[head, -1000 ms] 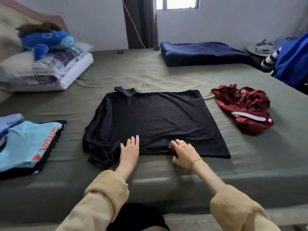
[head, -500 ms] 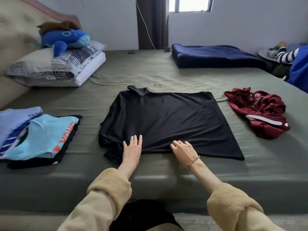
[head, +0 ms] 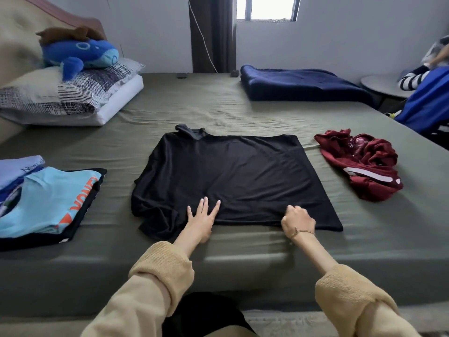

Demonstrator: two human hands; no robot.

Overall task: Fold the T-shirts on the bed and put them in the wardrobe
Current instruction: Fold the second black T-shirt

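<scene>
The black T-shirt [head: 233, 178] is pinned flat by the left hand [head: 201, 221]; its near hem is pinched in the right hand [head: 297, 222] fingers and should be lifted evenly for a straight fold.

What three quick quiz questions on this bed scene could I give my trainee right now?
1. True or false: the left hand lies flat with straight fingers on the black T-shirt.
2. What does the right hand do? A) grips the black shirt's near edge B) holds the maroon garment C) hangs idle
3. Fill in: the folded stack lies to the person's ____.

Key: 1 true; 2 A; 3 left
</scene>
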